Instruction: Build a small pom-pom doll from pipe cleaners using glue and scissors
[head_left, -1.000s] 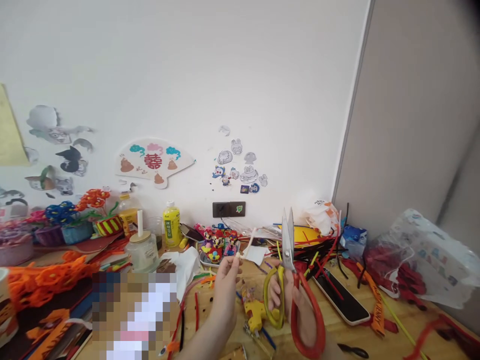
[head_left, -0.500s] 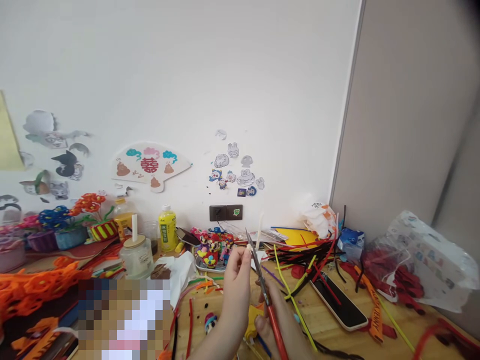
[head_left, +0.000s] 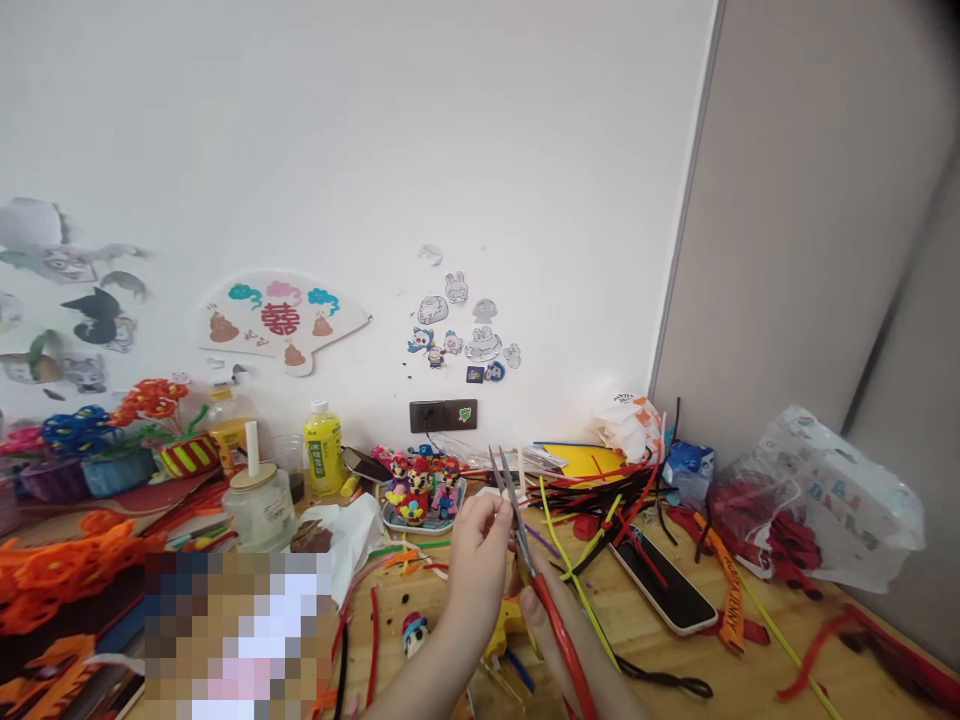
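Note:
My right hand (head_left: 534, 598) grips a pair of scissors (head_left: 553, 625) with red handles. Their metal blades point up and away from me, slightly apart at the tips. Just left of the blades, my left hand (head_left: 480, 530) is closed in a pinch near them. A thin white pipe cleaner (head_left: 520, 455) stands up behind the blades, its lower part hidden by them and my fingers. Under my wrists lies a yellow object (head_left: 504, 630), partly covered. A small figure head with a colourful cap (head_left: 415, 632) rests on the table left of my left forearm.
Behind my hands, a tray (head_left: 420, 528) holds several colourful figures. On the right are a phone (head_left: 664, 580), a heap of red and black pipe cleaners (head_left: 585, 495) and a plastic bag (head_left: 847, 510). Leftward stand a glass jar (head_left: 259, 510), a yellow-green bottle (head_left: 322, 450) and orange fuzzy pieces (head_left: 67, 570).
The scissor blades have spread apart at the tips. The white pipe cleaner shows less above my hands. The whole view has shifted, so the scene sits slightly further left and higher.

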